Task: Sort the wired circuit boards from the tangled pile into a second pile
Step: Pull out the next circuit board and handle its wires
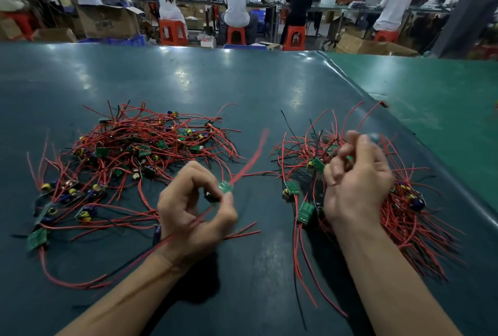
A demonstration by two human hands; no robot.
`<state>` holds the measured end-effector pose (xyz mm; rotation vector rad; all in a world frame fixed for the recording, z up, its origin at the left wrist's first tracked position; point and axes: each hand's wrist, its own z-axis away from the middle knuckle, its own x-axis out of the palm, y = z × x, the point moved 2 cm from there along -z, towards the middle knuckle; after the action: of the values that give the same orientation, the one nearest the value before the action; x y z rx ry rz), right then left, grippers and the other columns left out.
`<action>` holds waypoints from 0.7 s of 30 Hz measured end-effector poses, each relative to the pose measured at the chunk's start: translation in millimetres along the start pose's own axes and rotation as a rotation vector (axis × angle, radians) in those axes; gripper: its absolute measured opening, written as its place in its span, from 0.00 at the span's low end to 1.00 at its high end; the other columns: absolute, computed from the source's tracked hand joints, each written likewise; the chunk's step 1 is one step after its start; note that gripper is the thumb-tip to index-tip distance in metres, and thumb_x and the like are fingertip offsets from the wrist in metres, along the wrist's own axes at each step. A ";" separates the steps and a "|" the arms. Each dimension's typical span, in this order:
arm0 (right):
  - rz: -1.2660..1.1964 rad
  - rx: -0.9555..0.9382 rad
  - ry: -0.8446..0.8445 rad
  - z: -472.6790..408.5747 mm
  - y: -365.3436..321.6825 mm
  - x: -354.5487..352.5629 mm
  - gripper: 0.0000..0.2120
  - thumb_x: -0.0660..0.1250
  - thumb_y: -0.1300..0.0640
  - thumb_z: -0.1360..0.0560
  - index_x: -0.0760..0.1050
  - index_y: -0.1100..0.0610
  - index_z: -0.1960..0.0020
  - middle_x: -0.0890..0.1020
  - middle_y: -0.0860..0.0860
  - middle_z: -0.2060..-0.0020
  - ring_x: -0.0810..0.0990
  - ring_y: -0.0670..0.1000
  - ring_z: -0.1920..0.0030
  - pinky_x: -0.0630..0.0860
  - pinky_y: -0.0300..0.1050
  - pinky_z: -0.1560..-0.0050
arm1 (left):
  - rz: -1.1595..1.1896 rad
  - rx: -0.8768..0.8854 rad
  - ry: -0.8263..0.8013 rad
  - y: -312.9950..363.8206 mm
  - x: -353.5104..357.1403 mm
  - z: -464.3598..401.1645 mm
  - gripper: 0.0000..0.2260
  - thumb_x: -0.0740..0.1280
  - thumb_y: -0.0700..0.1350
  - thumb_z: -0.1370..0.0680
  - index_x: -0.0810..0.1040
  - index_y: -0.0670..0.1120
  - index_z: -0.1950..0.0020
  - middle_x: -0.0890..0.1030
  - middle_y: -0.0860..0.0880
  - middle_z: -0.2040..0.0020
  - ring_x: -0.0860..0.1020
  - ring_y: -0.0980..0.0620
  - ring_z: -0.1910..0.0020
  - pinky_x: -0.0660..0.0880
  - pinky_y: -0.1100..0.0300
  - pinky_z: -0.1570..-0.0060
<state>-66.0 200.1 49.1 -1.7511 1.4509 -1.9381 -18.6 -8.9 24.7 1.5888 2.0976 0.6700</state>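
Meanwhile left hand (195, 210) pinches a circuit board (225, 187) — right hand (355, 179) grips wires (334, 131).

On the dark teal worktop (242, 87) lie two heaps of small green circuit boards trailing red and black wires: a wide tangled pile (126, 158) on the left and a second pile (377, 195) on the right. The left hand (194, 209) hangs between them, its fingers (229, 201) curled and pinching a green board (225, 187); that board's red wire (250, 158), blurred, slants up and to the right. The right hand (355, 176) is over the second pile, fingers curled around wires, a blurred bit of green showing at the fingertips. Beyond the worktop's far edge, people in white caps sit on orange stools (173, 31) at long benches, backs turned.
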 end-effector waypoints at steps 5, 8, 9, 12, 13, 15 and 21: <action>0.610 -0.527 -0.437 51.1 14.3 6.0 0.12 0.62 0.57 0.22 0.76 0.56 0.63 0.76 0.48 0.72 0.73 0.47 0.72 0.69 0.40 0.70 | -0.177 -0.046 0.211 -5.9 -3.6 -7.6 0.05 0.69 0.37 0.25 0.74 0.40 0.53 0.76 0.46 0.58 0.76 0.54 0.59 0.74 0.61 0.55; 0.858 -0.649 -0.853 77.5 41.0 13.6 0.15 0.67 0.60 0.23 0.75 0.60 0.68 0.75 0.52 0.74 0.71 0.49 0.73 0.68 0.43 0.70 | -0.278 -0.008 0.242 1.0 -7.7 -12.2 0.09 0.71 0.40 0.24 0.78 0.41 0.46 0.78 0.49 0.54 0.76 0.58 0.56 0.74 0.64 0.52; 0.889 -0.664 -0.916 78.6 45.5 15.0 0.15 0.68 0.60 0.23 0.74 0.60 0.68 0.74 0.52 0.75 0.71 0.51 0.73 0.67 0.43 0.70 | -0.338 0.058 0.217 4.6 -9.6 -15.8 0.08 0.71 0.42 0.24 0.79 0.39 0.47 0.79 0.47 0.55 0.77 0.57 0.57 0.73 0.65 0.52; 0.899 -0.647 -0.933 74.0 47.3 13.4 0.17 0.66 0.58 0.22 0.74 0.61 0.68 0.73 0.53 0.75 0.70 0.52 0.74 0.68 0.45 0.71 | -0.426 0.201 0.187 17.3 -7.4 -32.9 0.10 0.73 0.41 0.24 0.82 0.34 0.48 0.81 0.41 0.56 0.78 0.55 0.57 0.73 0.67 0.52; 0.894 -0.649 -0.901 71.4 46.1 11.4 0.17 0.65 0.57 0.22 0.74 0.61 0.68 0.73 0.53 0.75 0.70 0.52 0.75 0.68 0.46 0.72 | -0.414 0.220 0.201 22.2 -3.5 -41.9 0.11 0.74 0.40 0.25 0.82 0.34 0.47 0.81 0.42 0.55 0.78 0.58 0.57 0.72 0.68 0.53; 0.874 -0.646 -0.836 65.6 43.7 9.8 0.17 0.64 0.56 0.22 0.75 0.61 0.68 0.73 0.52 0.76 0.69 0.52 0.75 0.69 0.48 0.73 | -0.387 0.251 0.235 30.6 9.1 -61.3 0.12 0.75 0.41 0.26 0.82 0.36 0.46 0.81 0.45 0.55 0.78 0.62 0.57 0.73 0.68 0.54; 1.039 -0.437 -0.817 56.9 50.2 -1.9 0.06 0.68 0.63 0.27 0.81 0.66 0.58 0.82 0.64 0.62 0.78 0.58 0.62 0.77 0.40 0.58 | -0.434 -0.182 -0.321 39.1 97.6 -74.1 0.30 0.78 0.54 0.32 0.77 0.43 0.34 0.84 0.47 0.50 0.82 0.50 0.53 0.78 0.55 0.48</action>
<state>-41.6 144.7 3.2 -1.1849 1.8743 -0.3543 -58.0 85.3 103.0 1.0163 1.9801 0.4081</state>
